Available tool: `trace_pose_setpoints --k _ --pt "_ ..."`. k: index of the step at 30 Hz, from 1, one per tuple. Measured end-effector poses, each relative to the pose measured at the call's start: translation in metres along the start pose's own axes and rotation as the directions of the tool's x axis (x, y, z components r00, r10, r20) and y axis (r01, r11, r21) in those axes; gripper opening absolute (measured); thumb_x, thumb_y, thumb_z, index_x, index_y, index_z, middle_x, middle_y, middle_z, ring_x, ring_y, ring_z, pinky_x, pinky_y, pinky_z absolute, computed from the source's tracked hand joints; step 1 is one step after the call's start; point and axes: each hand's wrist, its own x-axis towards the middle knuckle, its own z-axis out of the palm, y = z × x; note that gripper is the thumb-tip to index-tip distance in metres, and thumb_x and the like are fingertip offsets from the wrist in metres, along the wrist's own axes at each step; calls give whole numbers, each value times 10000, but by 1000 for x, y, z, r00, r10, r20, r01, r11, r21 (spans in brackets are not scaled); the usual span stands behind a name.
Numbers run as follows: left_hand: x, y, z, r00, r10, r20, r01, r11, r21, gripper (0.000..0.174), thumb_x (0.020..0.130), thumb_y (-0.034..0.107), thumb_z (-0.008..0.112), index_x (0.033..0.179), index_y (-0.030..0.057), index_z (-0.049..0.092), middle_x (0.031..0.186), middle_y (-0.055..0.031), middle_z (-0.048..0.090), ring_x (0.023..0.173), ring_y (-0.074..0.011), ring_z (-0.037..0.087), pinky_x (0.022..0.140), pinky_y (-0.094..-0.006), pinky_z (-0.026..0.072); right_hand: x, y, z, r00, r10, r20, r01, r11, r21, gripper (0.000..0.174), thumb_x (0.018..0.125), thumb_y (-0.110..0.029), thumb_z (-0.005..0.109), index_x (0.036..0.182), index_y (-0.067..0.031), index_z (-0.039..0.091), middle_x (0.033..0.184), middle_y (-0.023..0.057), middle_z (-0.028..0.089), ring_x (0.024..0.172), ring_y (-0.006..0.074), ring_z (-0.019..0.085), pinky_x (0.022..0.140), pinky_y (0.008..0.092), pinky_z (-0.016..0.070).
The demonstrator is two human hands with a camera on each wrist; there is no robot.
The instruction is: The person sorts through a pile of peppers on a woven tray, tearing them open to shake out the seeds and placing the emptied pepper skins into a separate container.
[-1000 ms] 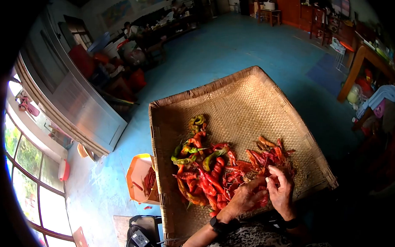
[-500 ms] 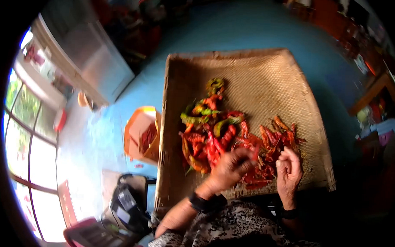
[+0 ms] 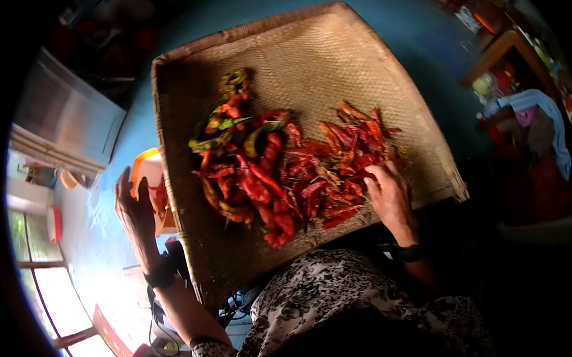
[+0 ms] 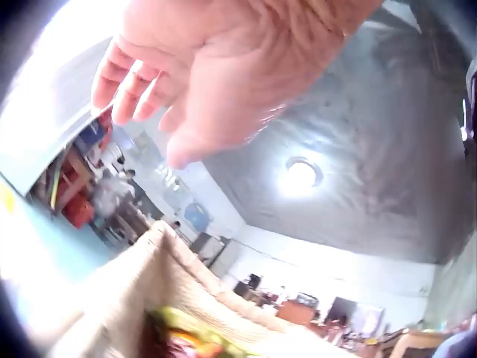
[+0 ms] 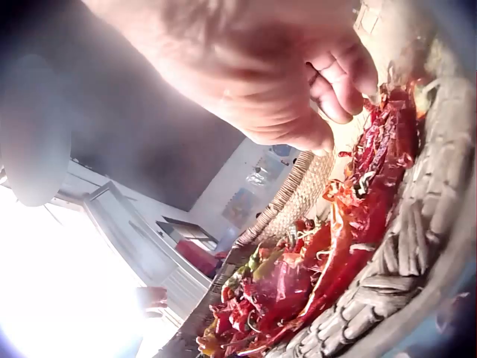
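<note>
A woven tray (image 3: 315,53) holds fresh red and green peppers (image 3: 257,177) on its left and drier red peppers (image 3: 347,149) on its right. Beyond the tray's left edge, above an orange-rimmed container (image 3: 165,218), is my left hand (image 3: 136,217), its fingers extended and nothing seen in it; the left wrist view shows the bare palm (image 4: 231,74). My right hand (image 3: 392,201) is at the drier peppers, fingers bent down; in the right wrist view its fingertips (image 5: 358,89) are close to dried red peppers (image 5: 380,142), and whether they pinch one is unclear.
A pale door panel (image 3: 74,114) stands at the left, with windows (image 3: 61,296) below it. At the right are a wooden frame (image 3: 492,56) and a light blue cloth (image 3: 547,106). Blue floor (image 3: 398,25) surrounds the tray.
My left hand has gone from above the peppers leftward past the tray's edge, its fingers spreading. My right hand has lowered onto the drier peppers. The head view has shifted.
</note>
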Motion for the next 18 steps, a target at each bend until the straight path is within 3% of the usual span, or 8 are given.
trace_pose_setpoints --k 1,3,5,7,9,11,17,18 --pt "-5 20 1 997 15 82 -5 993 -116 378 875 152 618 1234 52 558 1156 -152 610 981 -280 627 834 -379 496 -1 5 4 1000 7 18 -6 999 -51 180 789 -29 658 956 -21 592 887 147 557 840 342 559 688 408 468" --pt "-8 61 2 970 200 138 -177 971 -163 276 867 105 609 1136 42 613 1076 -145 642 915 -230 639 786 -338 514 3 11 12 998 22 58 -20 999 -40 188 786 -26 657 962 -33 589 879 148 543 860 329 551 706 417 466" --pt "-23 102 8 966 110 235 4 899 -437 256 840 60 617 1093 24 624 1044 -143 652 872 -236 649 733 -334 528 16 6 11 995 -18 101 27 996 -89 190 804 -46 637 983 -16 580 871 153 543 863 327 553 714 420 469" --pt "-27 116 26 912 350 213 -291 920 -262 245 810 32 630 1055 24 638 1010 -142 660 817 -240 661 691 -336 537 28 7 16 994 -23 109 41 985 -170 191 808 -49 620 990 -7 577 889 159 552 876 329 557 721 419 474" --pt "-38 133 40 869 408 278 -299 883 -362 244 793 23 642 1036 44 650 992 -137 666 807 -252 671 682 -334 538 41 13 27 994 -57 95 79 967 -243 194 813 -52 603 997 1 574 907 166 562 889 331 561 729 418 480" --pt "-52 150 52 815 486 315 -345 844 -410 239 805 118 653 1038 63 639 861 -119 647 775 -272 640 637 -352 533 44 28 40 989 -49 140 97 929 -358 195 767 -20 624 955 -18 570 892 171 580 876 347 559 749 443 463" --pt "-92 175 99 623 673 398 -461 728 -508 279 895 207 569 1159 117 567 858 -82 642 647 -170 624 491 -316 530 47 36 40 994 -68 90 83 980 -181 160 734 15 633 870 -24 559 841 173 598 827 358 580 732 428 468" --pt "-93 189 87 574 579 580 -400 816 -418 280 852 165 623 1124 100 613 954 -103 670 769 -216 661 610 -308 551 47 33 38 996 -65 63 73 987 -144 156 731 15 644 854 -23 557 841 168 601 814 355 584 722 423 474"
